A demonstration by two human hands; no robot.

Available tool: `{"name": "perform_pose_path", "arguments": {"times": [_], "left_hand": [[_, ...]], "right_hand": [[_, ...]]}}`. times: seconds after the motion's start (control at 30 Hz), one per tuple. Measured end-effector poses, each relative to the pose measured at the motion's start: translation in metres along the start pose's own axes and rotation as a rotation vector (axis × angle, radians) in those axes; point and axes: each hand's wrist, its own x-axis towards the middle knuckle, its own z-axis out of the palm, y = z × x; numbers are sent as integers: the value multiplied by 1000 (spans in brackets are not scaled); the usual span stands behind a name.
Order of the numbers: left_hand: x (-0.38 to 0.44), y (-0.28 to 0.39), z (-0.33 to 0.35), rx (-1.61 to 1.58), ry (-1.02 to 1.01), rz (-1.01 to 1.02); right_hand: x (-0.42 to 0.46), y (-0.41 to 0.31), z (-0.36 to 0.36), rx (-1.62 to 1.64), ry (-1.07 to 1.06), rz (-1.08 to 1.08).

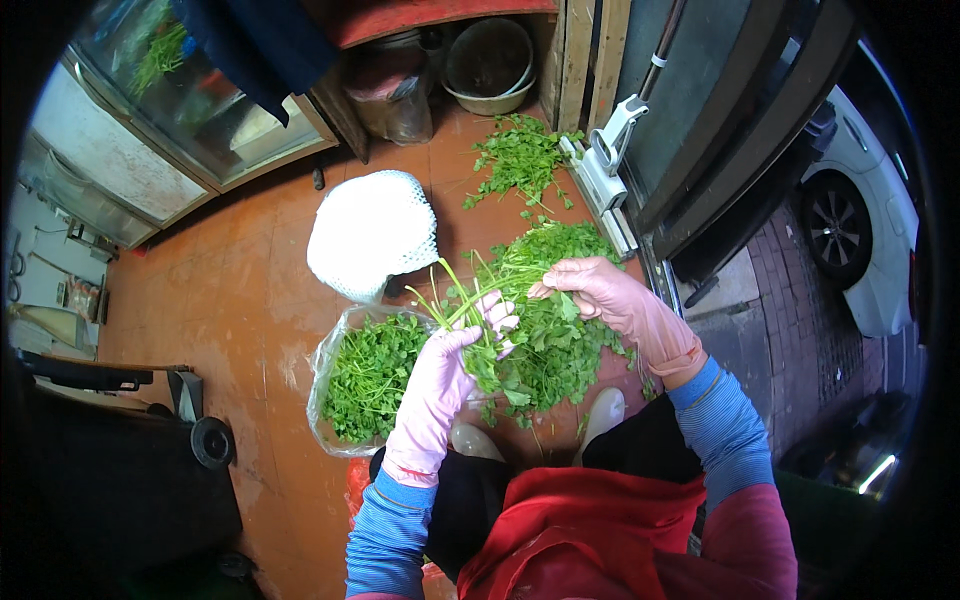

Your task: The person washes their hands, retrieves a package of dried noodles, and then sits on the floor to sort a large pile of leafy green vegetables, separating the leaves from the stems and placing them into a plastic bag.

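My left hand [461, 352], in a pink glove, holds several leafy green stalks [466, 304] that look like celery or coriander. To its right, my right hand [589, 289], also gloved in pink, pinches thin stems between thumb and fingers. Below both hands a large heap of the same greens [562, 352] lies on the tiled floor. An open clear plastic bag [324, 375] with more greens in it stands left of my left hand. A smaller pile of greens [517, 154] lies farther off. The fingertips of my right hand are partly hidden by stems.
A stool with a white knitted cover [371, 229] stands beyond the bag. A flat mop [607, 180] leans by the doorway on the right. Basins [491, 101] sit under a red shelf [450, 13]. A glass-fronted cabinet [217, 161] is at the upper left. Outside is a parked car [862, 187].
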Motion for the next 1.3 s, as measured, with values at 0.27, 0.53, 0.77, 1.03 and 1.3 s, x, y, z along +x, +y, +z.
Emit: {"name": "perform_pose_path", "arguments": {"times": [0.27,0.53,0.77,1.03,1.3], "left_hand": [[-2,2,2,34,-73,-40],[-2,-6,7,112,35,-103],[-1,-5,10,26,101,-90],[0,-9,-8,21,35,-9],[2,-14,14,-7,126,-55]], "right_hand": [[0,1,8,-43,4,6],[1,8,43,-168,-16,156],[10,25,25,-371,269,-60],[0,5,43,-153,105,132],[10,29,57,-194,59,48]]}}
